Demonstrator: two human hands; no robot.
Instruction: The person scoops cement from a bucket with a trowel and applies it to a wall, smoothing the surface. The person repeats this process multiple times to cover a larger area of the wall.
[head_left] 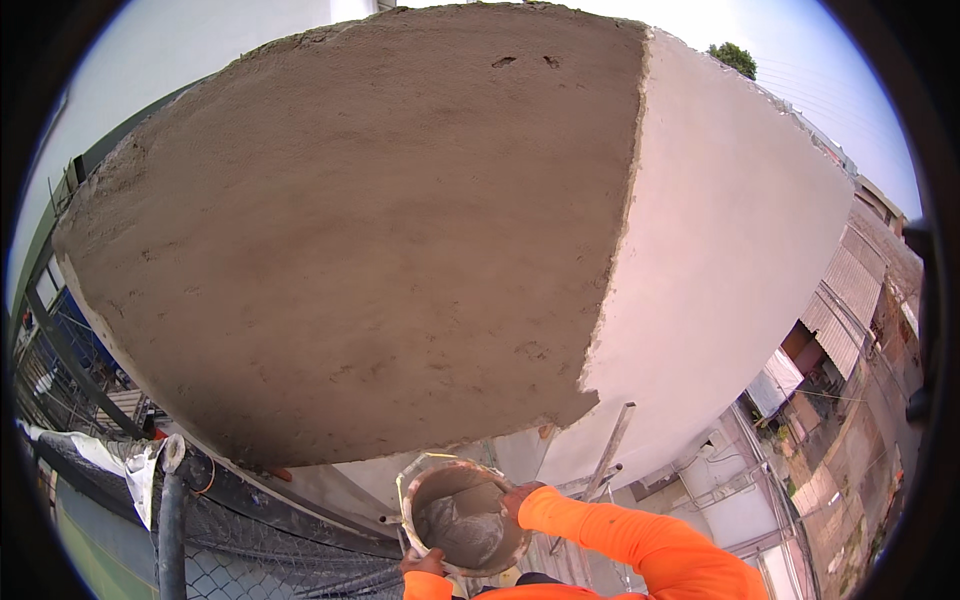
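Observation:
A round bucket with grey wet mortar in it is held in front of my body, its mouth facing up toward me. My left hand is closed on the rim at the near left. At the right side of the rim my right hand grips it too, the orange sleeve stretching back to the lower right. A pale wire handle lies against the bucket's far left edge. Above the bucket rises a wall coated with dark, damp plaster; its lower edge is ragged.
To the right, a smooth pale wall section meets the plaster. A metal pole and wire mesh stand at the lower left. A metal tube slants beside my right arm. Corrugated roofs lie far below on the right.

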